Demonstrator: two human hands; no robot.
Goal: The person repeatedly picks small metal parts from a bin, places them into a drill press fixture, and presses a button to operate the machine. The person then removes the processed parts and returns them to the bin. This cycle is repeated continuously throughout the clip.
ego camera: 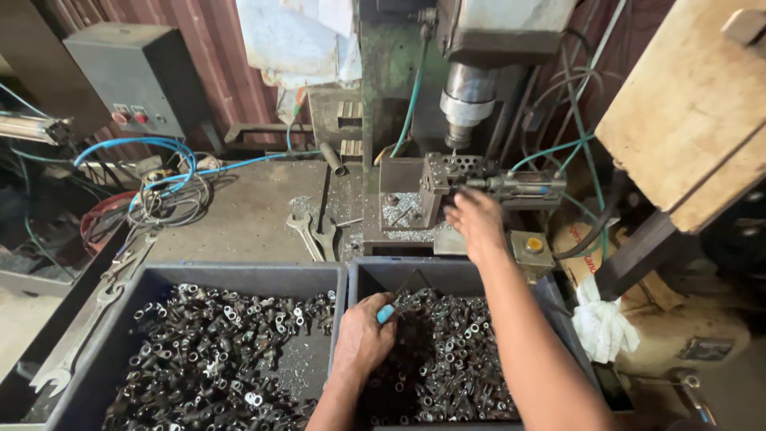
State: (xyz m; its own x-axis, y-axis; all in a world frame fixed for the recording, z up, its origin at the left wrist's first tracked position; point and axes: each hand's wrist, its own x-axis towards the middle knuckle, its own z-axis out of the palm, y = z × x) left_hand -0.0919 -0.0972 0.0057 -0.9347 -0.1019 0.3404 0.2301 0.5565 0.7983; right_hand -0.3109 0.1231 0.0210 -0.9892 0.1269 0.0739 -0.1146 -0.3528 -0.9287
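Observation:
My left hand is inside the right grey bin, closed around a tool with a blue handle and a thin metal tip, resting on several small metal ring parts. My right hand reaches forward to the metal fixture under the drill spindle; its fingertips touch the fixture's front, and I cannot see whether they pinch a part.
A left grey bin holds several darker metal parts. Wrenches lie on the steel table beside metal chips. A grey control box, blue hoses, a wooden block and a white rag surround the machine.

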